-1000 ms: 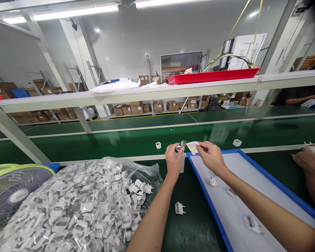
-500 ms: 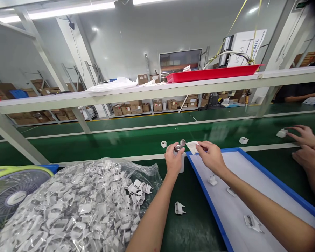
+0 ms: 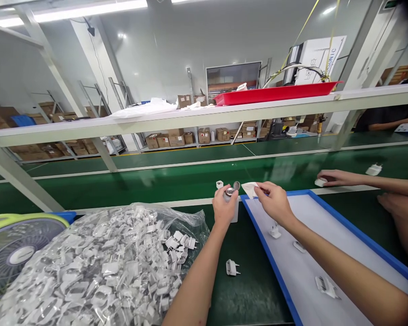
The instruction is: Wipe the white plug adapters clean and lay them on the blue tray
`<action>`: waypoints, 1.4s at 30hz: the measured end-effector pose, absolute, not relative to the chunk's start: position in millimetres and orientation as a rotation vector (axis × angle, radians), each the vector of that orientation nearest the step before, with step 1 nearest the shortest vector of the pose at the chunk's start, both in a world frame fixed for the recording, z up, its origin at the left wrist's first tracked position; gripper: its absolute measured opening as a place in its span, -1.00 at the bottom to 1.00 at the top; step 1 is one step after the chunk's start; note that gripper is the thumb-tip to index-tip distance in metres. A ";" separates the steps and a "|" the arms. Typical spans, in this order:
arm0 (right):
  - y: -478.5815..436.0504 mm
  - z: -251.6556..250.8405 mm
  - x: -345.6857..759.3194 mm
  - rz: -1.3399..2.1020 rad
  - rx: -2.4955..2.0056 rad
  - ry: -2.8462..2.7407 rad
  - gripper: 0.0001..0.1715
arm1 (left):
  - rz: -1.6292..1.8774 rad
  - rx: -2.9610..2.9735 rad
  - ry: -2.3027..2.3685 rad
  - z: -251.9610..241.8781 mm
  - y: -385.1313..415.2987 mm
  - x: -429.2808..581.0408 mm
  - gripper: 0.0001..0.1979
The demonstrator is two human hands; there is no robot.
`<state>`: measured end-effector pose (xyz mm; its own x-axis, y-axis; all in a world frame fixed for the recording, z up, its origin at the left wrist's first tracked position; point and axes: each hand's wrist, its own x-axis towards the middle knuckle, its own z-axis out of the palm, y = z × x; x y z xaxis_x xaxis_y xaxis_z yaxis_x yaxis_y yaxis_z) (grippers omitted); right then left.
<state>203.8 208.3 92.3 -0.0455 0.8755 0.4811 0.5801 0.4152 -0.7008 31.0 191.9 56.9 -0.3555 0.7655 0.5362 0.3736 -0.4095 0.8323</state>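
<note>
My left hand (image 3: 225, 204) is wrapped round the top of a dispenser bottle with a round metal top (image 3: 230, 191) and a raised lid (image 3: 236, 185). Part of its pale body (image 3: 235, 213) shows below my fingers. Just to the right, my right hand (image 3: 273, 201) pinches a white cloth (image 3: 249, 189), its free corner close to the lid. Behind my left hand, a small white housing (image 3: 219, 184) sits on the green conveyor belt (image 3: 177, 181). A white plug piece with two pins (image 3: 231, 267) lies on the bench below my hands.
A clear bag (image 3: 98, 267) full of white plug parts fills the left, beside a fan (image 3: 20, 256). A blue-rimmed tray (image 3: 268, 253) with several plug pieces lies under my right arm. A co-worker's hand (image 3: 331, 177) grips a white piece at right; another plug (image 3: 374, 170) sits beyond.
The small housing behind my left hand has shifted right along the belt. A co-worker's hand has reached left onto a white piece, leaving a plug behind. My own hands have hardly moved.
</note>
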 end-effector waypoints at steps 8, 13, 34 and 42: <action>204.6 93.1 203.3 0.400 -1.262 -1.741 -0.73 | 1.825 1.596 1.496 56.2 192.7 29.8 -0.70; 204.3 93.4 202.9 0.402 -1.253 -1.745 -0.72 | 1.810 1.614 1.530 57.2 191.7 28.7 -0.72; 203.2 84.4 200.9 0.389 -1.210 -1.765 -0.71 | 1.735 1.697 1.646 62.4 186.0 29.7 -0.68; 202.6 81.1 205.0 0.419 -1.220 -1.751 -0.70 | 1.693 1.713 1.621 58.3 188.0 28.9 -0.66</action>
